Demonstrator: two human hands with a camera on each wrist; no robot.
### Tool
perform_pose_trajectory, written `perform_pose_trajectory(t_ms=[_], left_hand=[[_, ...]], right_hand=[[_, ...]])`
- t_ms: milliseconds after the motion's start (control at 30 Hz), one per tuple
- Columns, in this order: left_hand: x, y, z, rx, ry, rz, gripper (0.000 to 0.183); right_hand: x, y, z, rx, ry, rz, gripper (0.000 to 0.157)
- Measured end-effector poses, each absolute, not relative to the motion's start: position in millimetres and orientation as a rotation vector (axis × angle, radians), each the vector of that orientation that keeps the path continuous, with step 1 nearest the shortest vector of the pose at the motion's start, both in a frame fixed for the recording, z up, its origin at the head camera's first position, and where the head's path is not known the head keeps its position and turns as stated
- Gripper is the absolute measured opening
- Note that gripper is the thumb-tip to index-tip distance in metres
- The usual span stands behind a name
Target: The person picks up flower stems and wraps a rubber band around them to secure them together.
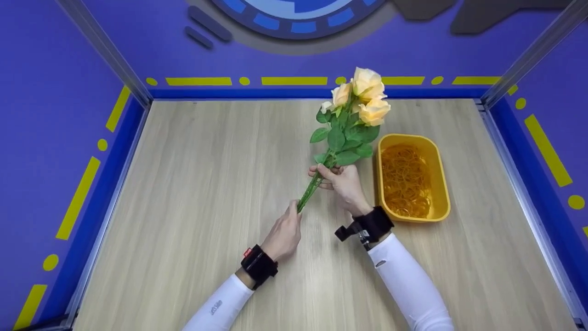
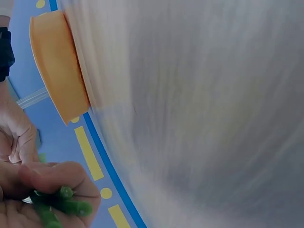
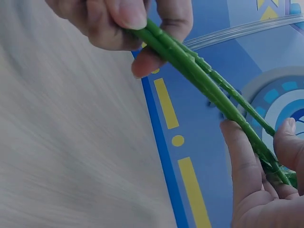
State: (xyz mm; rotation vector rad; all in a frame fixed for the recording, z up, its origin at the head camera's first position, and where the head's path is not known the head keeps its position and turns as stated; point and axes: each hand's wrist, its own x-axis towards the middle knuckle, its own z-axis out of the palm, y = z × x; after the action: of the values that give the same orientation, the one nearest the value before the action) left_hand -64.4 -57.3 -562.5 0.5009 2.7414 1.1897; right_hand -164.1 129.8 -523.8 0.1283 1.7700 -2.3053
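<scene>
peach roses [image 1: 367, 89] slanting over the desk [image 1: 206, 184], left hand [image 1: 282, 234] closed round the lower stems [image 1: 308, 193], right hand [image 1: 345, 185] curled loosely round them beneath the leaves [image 1: 336, 139], yellow tub [image 1: 443, 184] of thin bands [image 1: 406, 177] nearby

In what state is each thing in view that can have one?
Roses: blooms open, held tilted
Stems: gathered, slanting
Left hand: gripping the stems' lower ends
Right hand: holding stems below the leaves
Yellow container: upright, uncovered, partly filled
Rubber bands: loose inside the container
Black wristbands: worn

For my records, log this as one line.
roses: held; left fingers: gripping lower stems; right fingers: around upper stems; yellow bin: rubber bands
</scene>
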Motion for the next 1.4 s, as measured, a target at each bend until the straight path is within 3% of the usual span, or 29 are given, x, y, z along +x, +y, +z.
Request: perform_pose_trajectory(t_ms=[167, 333, 567, 1133, 1400], left_hand=[[-64, -56, -561, 0.519, 2.709, 1.185, 0.026], [-63, -56, -558, 0.556, 2.651, 1.231, 0.026], [-70, -62, -555, 0.516, 2.483, 1.379, 0.039], [-103, -59, -545, 0.459, 1.786, 1.722, 0.031], [-102, -57, -543, 0.39, 1.695, 1.813, 0.027]], right_hand=[[-168, 135, -517, 0.12, 1.778, -2.228, 0.013], [-171, 142, -511, 0.079, 1.752, -2.163, 0.009], [-172, 150, -507, -0.064, 1.81, -1.987, 0.01], [-163, 145, -495, -0.268, 1.817, -1.717, 0.011], [-161, 144, -496, -0.278, 1.816, -1.763, 0.029]])
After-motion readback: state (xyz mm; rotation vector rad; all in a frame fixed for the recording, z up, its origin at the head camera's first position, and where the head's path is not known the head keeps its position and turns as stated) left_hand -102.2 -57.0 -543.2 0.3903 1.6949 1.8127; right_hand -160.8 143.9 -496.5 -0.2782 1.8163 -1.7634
